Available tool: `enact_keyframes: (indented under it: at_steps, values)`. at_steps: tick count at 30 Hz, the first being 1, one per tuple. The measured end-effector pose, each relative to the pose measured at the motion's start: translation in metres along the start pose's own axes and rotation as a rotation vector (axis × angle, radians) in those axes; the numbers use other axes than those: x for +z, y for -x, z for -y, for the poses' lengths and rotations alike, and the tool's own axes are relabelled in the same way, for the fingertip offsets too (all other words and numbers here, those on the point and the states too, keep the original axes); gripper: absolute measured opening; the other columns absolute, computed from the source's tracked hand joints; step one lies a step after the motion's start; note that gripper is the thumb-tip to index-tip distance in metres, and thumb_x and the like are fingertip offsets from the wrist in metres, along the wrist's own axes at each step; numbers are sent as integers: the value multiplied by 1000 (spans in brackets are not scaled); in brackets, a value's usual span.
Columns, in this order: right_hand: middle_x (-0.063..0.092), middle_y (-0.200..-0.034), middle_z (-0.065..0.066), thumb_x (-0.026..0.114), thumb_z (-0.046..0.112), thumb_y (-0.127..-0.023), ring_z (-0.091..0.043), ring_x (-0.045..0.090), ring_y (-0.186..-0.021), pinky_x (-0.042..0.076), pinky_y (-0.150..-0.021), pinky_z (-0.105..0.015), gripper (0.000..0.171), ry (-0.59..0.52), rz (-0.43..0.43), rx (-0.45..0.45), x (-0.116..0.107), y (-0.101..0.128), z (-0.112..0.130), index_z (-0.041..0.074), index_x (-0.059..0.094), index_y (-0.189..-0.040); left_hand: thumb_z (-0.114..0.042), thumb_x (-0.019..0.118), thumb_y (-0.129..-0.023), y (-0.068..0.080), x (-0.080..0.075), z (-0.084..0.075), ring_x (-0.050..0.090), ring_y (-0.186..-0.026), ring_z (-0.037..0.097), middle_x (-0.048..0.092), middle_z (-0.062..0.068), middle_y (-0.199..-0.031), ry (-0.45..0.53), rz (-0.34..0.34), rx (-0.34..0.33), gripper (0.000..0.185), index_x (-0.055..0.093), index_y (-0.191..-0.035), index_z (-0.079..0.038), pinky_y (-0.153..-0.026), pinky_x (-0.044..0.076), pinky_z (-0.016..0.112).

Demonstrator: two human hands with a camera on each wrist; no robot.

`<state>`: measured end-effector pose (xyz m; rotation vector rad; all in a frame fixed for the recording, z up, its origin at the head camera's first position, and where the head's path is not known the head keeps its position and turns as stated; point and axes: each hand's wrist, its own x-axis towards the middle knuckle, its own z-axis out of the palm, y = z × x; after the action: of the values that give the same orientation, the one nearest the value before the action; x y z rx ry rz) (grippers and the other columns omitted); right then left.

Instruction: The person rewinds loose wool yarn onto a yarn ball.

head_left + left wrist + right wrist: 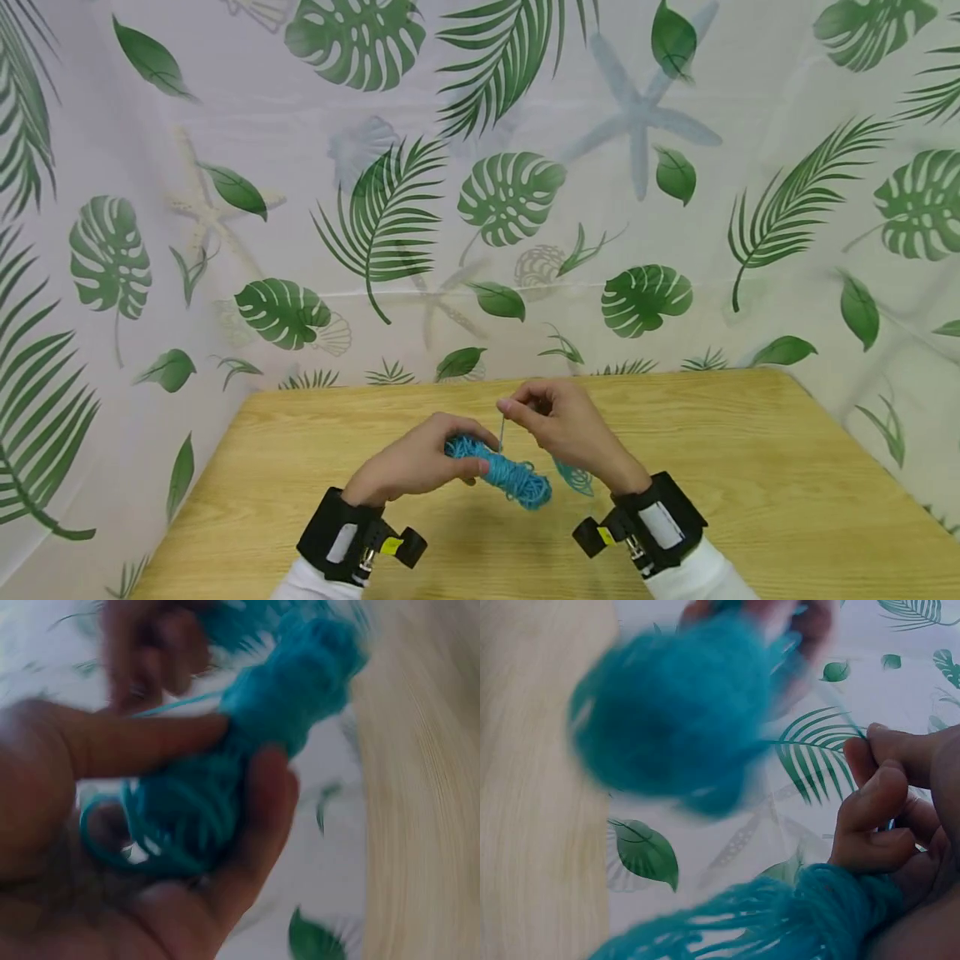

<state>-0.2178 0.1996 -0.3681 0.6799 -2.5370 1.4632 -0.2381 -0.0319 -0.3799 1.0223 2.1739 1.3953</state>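
Note:
A skein of teal yarn (501,472) hangs above the wooden table (750,467), held at its left end by my left hand (420,461), whose fingers curl round it. In the left wrist view the yarn (225,772) lies between thumb and fingers, blurred. My right hand (558,421) is just above and right of the skein and pinches a thin strand (501,433) that rises from it. More loose teal yarn (573,477) hangs under the right palm; in the right wrist view that yarn (795,915) lies in the palm and the skein (675,712) is a blur.
A white cloth printed with green leaves (480,192) walls in the table at the back and on both sides. The tabletop's left edge (191,492) and right edge (862,442) meet this cloth. Black camera straps sit on both wrists.

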Motion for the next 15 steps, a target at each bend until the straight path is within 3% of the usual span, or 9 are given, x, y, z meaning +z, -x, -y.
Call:
enact_keyframes:
  at_steps: [2, 3, 5, 7, 11, 13, 15]
  values:
    - [55, -64, -1, 65, 20, -102, -12, 46, -48, 40, -46, -25, 18, -38, 30, 1, 1, -2, -4, 9, 75, -93, -9, 65, -100, 2, -3, -3, 64, -93, 25, 67, 11, -118, 198, 125, -6, 27, 67, -123, 4, -81, 57, 39]
    - [56, -65, -2, 64, 20, -102, -12, 46, -47, 41, -45, -25, 19, -66, 47, 5, 2, -3, -6, 8, 75, -93, -11, 66, -100, 3, -4, -3, 63, -93, 25, 67, 11, -118, 280, 151, 0, 27, 68, -122, 4, -82, 57, 39]
    - [58, -69, -3, 63, 21, -103, -11, 49, -49, 43, -46, -25, 22, -139, 74, 16, 5, -3, -10, 6, 75, -93, -15, 70, -98, 5, -6, -4, 62, -93, 21, 68, 9, -116, 412, 134, 17, 26, 70, -119, 1, -83, 56, 36]
    - [56, -68, -5, 60, 22, -104, -12, 47, -49, 41, -46, -25, 28, -231, 104, 39, 8, -1, -14, 1, 72, -89, -17, 76, -94, 6, -5, -4, 63, -93, 18, 66, 7, -111, 543, 48, 49, 24, 72, -114, -4, -86, 55, 32]
    - [55, -69, -5, 51, 23, -109, -11, 49, -53, 42, -49, -24, 36, -401, 174, 100, 15, 7, -19, -5, 65, -91, -11, 77, -92, 5, -1, -3, 63, -98, 17, 61, 7, -110, 749, -194, 136, 22, 69, -112, -10, -94, 54, 31]
    - [53, -67, -4, 46, 28, -111, -11, 49, -52, 41, -49, -22, 40, -443, 209, 128, 18, 11, -18, -4, 63, -93, -5, 75, -92, 2, 3, -2, 61, -101, 17, 59, 8, -113, 749, -320, 158, 21, 67, -111, -7, -94, 54, 30]
    - [54, -71, -4, 45, 30, -110, -10, 51, -55, 43, -51, -22, 40, -460, 220, 152, 21, 14, -15, -3, 63, -98, -2, 73, -92, 0, 7, -1, 61, -104, 18, 60, 8, -118, 627, -446, 148, 21, 65, -111, -5, -91, 54, 30]
